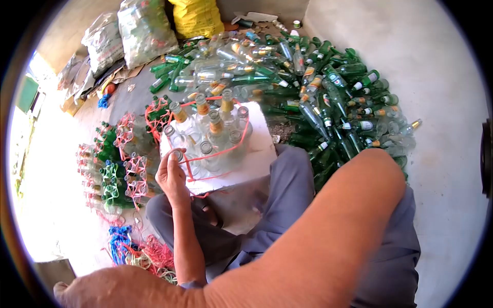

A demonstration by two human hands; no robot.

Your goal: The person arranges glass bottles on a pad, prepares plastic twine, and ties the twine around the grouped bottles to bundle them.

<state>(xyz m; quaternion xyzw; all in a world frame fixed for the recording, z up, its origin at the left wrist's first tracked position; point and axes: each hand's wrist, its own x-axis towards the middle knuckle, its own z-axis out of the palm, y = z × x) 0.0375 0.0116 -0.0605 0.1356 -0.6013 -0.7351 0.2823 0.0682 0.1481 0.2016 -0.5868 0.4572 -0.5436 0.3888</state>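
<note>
My left hand (pixel 172 177) is closed, pinching a red plastic string (pixel 221 152) between thumb and fingers. The string loops around a group of upright clear glass bottles (pixel 215 128), several with gold foil on their necks. These bottles stand close together on a white board (pixel 261 138) in front of my knees. My right arm crosses low over my lap. My right hand (pixel 115 287) is at the lower left edge, back upward, its fingers mostly hidden, so its hold cannot be seen. Near it lies a tangle of pink and blue strings (pixel 154 254).
A large heap of loose green and clear bottles (pixel 328 102) spreads behind and right of the board. Bottle bundles tied with pink and green string (pixel 115 177) stand at left. Filled sacks (pixel 146 33), one yellow bag (pixel 197 18), and a pale wall (pixel 400 51) lie beyond.
</note>
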